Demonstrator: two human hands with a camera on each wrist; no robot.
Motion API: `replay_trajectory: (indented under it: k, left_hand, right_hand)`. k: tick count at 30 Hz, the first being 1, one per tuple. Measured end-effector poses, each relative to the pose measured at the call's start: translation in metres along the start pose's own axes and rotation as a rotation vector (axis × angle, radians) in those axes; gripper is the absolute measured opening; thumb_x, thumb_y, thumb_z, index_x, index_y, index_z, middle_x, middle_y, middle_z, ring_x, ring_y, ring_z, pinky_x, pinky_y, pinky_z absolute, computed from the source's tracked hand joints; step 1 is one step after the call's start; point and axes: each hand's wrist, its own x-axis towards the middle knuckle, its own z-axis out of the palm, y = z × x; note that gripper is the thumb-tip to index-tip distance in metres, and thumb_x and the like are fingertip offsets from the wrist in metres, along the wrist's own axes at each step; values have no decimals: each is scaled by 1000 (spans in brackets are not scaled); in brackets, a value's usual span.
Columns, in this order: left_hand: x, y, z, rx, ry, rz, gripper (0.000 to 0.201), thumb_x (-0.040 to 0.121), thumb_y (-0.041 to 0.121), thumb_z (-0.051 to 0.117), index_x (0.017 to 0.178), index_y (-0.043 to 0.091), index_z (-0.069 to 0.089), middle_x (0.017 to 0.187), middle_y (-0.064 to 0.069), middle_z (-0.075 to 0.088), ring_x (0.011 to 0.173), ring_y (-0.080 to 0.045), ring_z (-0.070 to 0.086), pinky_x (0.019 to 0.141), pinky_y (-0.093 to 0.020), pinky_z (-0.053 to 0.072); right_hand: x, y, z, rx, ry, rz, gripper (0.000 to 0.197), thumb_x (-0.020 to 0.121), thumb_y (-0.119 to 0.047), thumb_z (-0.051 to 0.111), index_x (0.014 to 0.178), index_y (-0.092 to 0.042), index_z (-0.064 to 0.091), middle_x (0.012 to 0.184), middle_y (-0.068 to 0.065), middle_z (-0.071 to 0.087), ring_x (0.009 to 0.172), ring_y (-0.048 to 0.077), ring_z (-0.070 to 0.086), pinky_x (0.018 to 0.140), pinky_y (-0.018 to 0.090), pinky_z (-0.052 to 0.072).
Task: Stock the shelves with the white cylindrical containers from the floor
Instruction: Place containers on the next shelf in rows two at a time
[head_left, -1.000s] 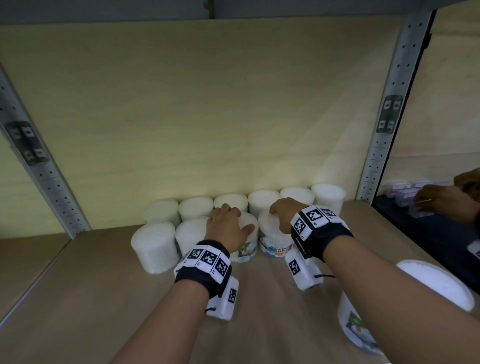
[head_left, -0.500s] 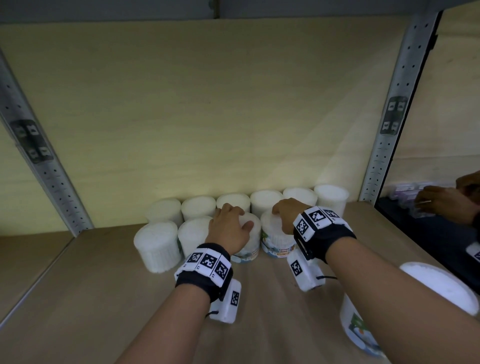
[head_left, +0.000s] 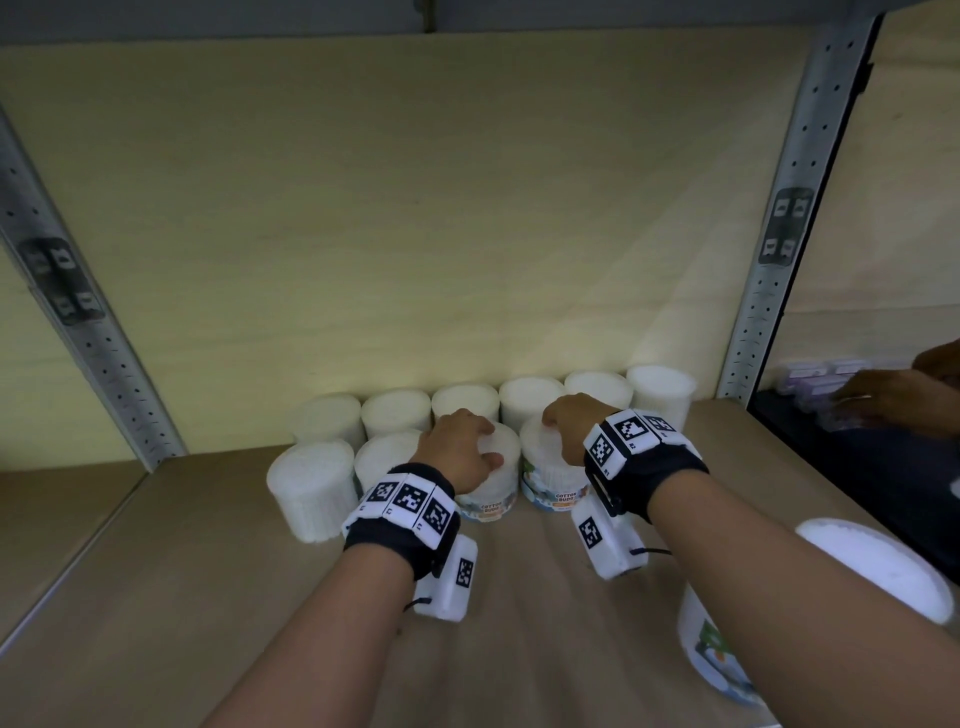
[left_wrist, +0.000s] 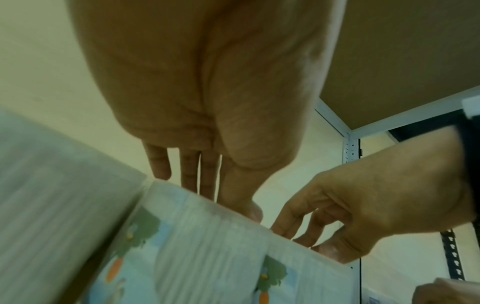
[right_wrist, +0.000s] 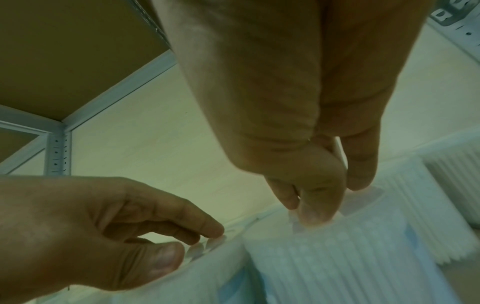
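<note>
A: Left hand (head_left: 460, 449) grip?
B: Fingers curled over the lid of a front-row cotton bud container (head_left: 493, 483), thumb at the near rim. It stands upright on the shelf (head_left: 156, 597).
A: Right hand (head_left: 569, 423)?
B: Same sort of grip, fingertips and thumb on the top rim of the neighbouring container (head_left: 550, 480), just beside the first (the two tubs look to be touching).
A: Around them?
B: Two more front-row tubs (head_left: 311, 488) to the left, a back row of six (head_left: 530, 402) against the back panel (head_left: 415, 208). Another container (head_left: 727, 644) stands near the front edge, under the right forearm.
A: Surface, room?
B: Shelf board light wood grain, panel pale yellow-cream, smooth. Grey perforated metal uprights (head_left: 769, 260) either side. Dim light.
A: Materials?
B: Clear plastic cylinders, packed white stems make ribbed walls; printed label band at the base reads "COTTON BUDS". Black wristbands (head_left: 400, 525) with black-and-white square markers.
</note>
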Motion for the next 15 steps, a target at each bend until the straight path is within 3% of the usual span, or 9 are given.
replay_trajectory:
  k: [5,15]
  left_hand:
    - [-5,-2,-3,-111,-15,16,50,90,24,62,136,14,47,144,-4,45,134,-19,41,109,-28,32]
    - [-12,6,-7,-47,-51,22,51,89,24,63,136,12,47,142,-5,46,133,-21,43,110,-30,33]
  right_hand:
    - [0,1,0,-2,-36,-42,47,88,-1,52,135,3,51,138,18,54,125,29,54,104,35,46]
    - [5,0,-2,-25,-71,-39,46,93,-5,52,137,5,47,142,19,49,131,28,49,107,31,39]
